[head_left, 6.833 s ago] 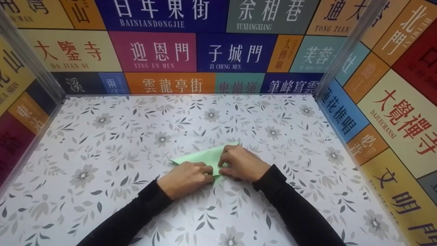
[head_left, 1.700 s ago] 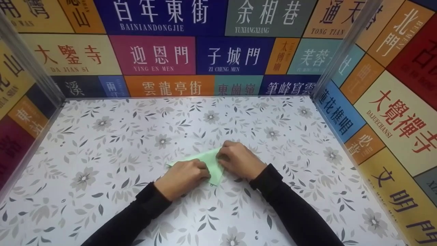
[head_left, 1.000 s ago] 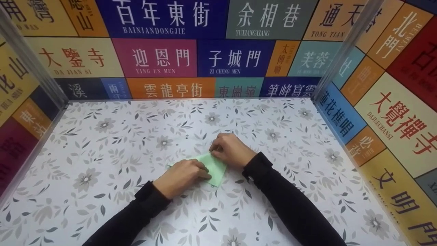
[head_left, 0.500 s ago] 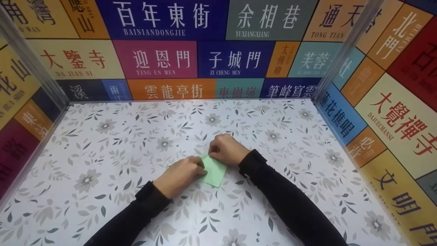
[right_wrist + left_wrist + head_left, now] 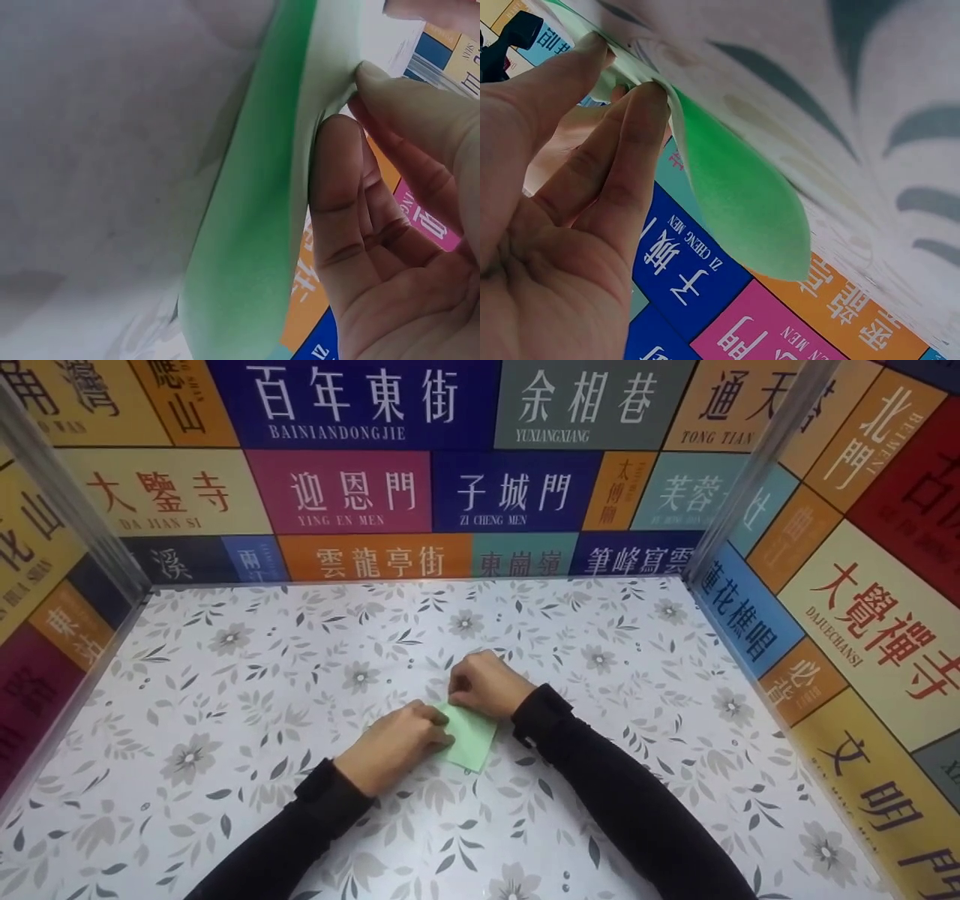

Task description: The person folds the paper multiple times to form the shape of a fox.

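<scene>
A light green sheet of paper [image 5: 471,741] lies folded on the patterned table, its left and far parts hidden by the hands. My left hand [image 5: 394,744] pinches its left edge with curled fingers. At the far edge, my right hand [image 5: 489,684] pinches the paper between thumb and fingers, close beside the left hand. In the left wrist view, a curved flap of the paper [image 5: 750,217] stands out past the left fingertips [image 5: 649,97]. From the right wrist, the paper [image 5: 247,247] shows a bent, open fold beside the right thumb [image 5: 390,94].
The table [image 5: 247,682] has a white covering with grey flowers and leaves. A back panel [image 5: 337,487] of coloured blocks with Chinese lettering stands behind it, with similar panels at the left and right [image 5: 862,622].
The green paper went from a long triangle to a smaller four-sided shape between the hands. My right hand moved left along its far edge, towards my left hand, which shifted slightly.
</scene>
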Motion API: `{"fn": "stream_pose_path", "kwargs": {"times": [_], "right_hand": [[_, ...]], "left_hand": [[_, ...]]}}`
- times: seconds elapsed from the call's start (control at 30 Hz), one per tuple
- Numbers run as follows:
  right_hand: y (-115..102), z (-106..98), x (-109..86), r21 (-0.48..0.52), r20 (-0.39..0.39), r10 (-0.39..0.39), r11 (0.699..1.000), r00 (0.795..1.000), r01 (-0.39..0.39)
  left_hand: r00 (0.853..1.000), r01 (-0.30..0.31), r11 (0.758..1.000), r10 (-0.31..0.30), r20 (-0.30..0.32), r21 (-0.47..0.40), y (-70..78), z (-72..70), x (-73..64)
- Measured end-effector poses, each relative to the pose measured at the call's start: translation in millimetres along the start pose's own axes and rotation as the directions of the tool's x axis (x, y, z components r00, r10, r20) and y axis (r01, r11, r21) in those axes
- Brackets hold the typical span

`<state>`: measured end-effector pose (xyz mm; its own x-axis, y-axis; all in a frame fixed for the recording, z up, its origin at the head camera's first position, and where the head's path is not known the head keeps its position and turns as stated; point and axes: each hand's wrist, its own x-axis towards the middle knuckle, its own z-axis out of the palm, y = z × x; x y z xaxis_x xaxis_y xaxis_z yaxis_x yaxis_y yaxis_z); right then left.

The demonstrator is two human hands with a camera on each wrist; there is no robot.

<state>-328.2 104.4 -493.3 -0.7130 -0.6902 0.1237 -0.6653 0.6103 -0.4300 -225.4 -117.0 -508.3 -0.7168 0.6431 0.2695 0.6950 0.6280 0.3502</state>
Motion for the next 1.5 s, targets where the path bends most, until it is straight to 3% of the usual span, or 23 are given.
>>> {"fn": "stream_pose_path", "kwargs": {"times": [0.3,0.6,0.97,1.3,1.5], "right_hand": [[3,-1,4.3,0.025,-0.013,0.034,0.999,0.999,-0.033],[16,-10,-3.0,0.049,-0.05,0.162,0.986,0.985,-0.16],[24,-17,-7.1,0.051,-0.037,0.183,0.982,0.983,-0.181],[47,-25,-21.2,0.063,-0.033,0.244,0.968,0.969,-0.242],[63,-33,-31.5,0.063,-0.074,0.267,0.963,0.961,-0.262]], "left_hand": [[0.999,-0.047,0.997,0.048,-0.022,0.058,-3.5,1.2,0.9],[0.999,-0.038,0.997,0.038,-0.011,0.072,-1.1,0.7,0.8],[0.998,-0.064,0.992,0.065,-0.005,0.109,-0.2,1.4,2.5],[0.998,-0.048,0.997,0.051,-0.035,0.067,2.1,3.4,0.0],[0.998,-0.045,0.997,0.048,-0.039,0.058,2.8,3.2,0.6]]}}
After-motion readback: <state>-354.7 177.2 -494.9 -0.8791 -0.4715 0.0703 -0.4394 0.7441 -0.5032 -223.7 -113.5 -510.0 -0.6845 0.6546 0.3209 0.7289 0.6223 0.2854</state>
